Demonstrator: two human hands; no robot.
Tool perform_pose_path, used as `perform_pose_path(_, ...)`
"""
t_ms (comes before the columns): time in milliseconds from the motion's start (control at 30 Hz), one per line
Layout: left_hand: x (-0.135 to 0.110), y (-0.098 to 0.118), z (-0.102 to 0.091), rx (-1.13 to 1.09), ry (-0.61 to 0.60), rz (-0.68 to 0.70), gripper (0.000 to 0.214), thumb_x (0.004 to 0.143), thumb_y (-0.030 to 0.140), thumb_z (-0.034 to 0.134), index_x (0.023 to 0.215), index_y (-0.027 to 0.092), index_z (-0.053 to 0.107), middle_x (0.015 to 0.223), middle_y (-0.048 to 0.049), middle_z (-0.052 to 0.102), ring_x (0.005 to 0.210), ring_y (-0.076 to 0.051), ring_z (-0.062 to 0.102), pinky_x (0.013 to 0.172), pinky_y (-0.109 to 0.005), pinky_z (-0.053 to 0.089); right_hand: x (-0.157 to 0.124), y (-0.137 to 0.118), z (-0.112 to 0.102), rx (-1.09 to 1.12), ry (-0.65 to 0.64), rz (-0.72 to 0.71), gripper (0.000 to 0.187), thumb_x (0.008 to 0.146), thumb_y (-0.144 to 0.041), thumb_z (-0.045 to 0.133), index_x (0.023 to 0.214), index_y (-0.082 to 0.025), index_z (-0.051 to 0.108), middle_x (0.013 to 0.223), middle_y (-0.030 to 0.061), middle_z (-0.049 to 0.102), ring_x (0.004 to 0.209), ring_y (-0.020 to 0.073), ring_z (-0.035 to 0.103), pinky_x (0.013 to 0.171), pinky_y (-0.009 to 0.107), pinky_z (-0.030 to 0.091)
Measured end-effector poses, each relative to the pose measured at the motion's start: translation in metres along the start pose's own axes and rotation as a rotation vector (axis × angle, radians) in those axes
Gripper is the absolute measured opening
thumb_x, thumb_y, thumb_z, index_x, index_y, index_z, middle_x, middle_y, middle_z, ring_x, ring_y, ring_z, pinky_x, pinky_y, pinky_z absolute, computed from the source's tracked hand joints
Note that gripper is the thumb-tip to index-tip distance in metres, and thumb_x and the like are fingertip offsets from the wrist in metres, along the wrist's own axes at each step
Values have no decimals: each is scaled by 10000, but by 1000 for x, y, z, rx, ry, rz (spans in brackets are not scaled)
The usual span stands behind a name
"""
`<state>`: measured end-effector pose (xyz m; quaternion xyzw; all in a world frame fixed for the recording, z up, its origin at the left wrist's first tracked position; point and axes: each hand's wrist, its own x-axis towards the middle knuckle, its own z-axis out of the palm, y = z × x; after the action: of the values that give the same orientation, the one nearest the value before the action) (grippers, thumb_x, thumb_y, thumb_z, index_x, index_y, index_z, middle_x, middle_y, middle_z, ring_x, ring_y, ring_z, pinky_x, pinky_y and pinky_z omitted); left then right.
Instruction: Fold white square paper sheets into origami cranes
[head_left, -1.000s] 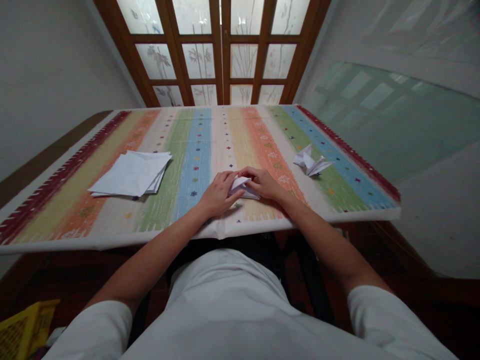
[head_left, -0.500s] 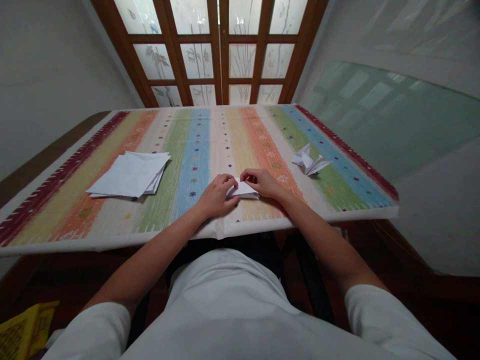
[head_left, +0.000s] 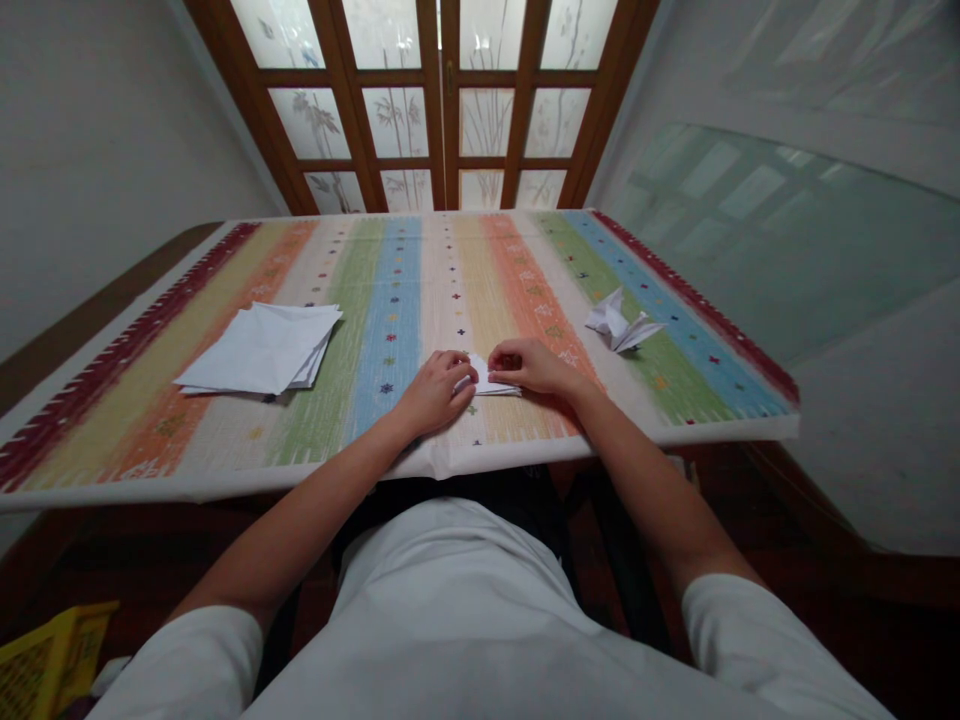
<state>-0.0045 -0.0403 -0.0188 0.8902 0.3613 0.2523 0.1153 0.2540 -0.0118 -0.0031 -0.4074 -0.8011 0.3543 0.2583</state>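
The left hand (head_left: 433, 393) and right hand (head_left: 534, 366) are gripping a folded white paper (head_left: 495, 385) on the striped tablecloth (head_left: 420, 300); a loose paper stack (head_left: 259, 348) and a paper origami bird (head_left: 615, 322) are lying well apart, left and right.

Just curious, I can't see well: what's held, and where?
A folded white paper, pinned to the striped tablecloth: left hand at its left end, right hand at its top edge.
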Motion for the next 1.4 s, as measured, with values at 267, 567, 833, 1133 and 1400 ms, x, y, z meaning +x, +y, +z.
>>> perform_pose_path(267,1,1,-3,-20,-41,-10,144,1023,267,679,1150,214,722,1306,-145,727,1262,-329,658,1154,-550,524,-7,-1,-15,53,-243,-16,417,740,-502,938,981,-194,796,824,-13,592,766,168,516,704,299,406)
perform_pose_path(567,0,3,-3,-35,-43,-37,149,996,305,740,1105,208,710,1342,-163,715,1285,-341,651,1151,-550,533,-11,5,-28,-14,-369,-87,243,852,-397,847,993,-201,877,918,46,707,810,181,600,745,305,460)
perform_pose_path(833,1,0,1,-22,-5,-63,154,1071,252,575,1091,198,718,1410,-179,695,1352,-330,628,1198,-563,496,-15,0,-36,31,-397,36,296,845,-478,810,909,-200,887,901,78,814,837,211,718,790,312,522)
perform_pose_path(1133,2,-4,-2,-102,4,-90,171,952,229,694,1117,236,647,1237,-113,687,1204,-306,654,1124,-532,537,-18,0,-35,112,-281,40,352,826,-493,860,961,-203,712,885,29,729,775,182,628,701,295,493)
perform_pose_path(1400,3,4,-8,-203,106,-65,259,907,123,713,1114,234,604,1279,-95,605,1174,-253,638,1075,-445,555,-10,-4,-16,105,-183,-1,478,800,-466,883,1173,-197,755,957,46,759,832,209,661,738,311,494)
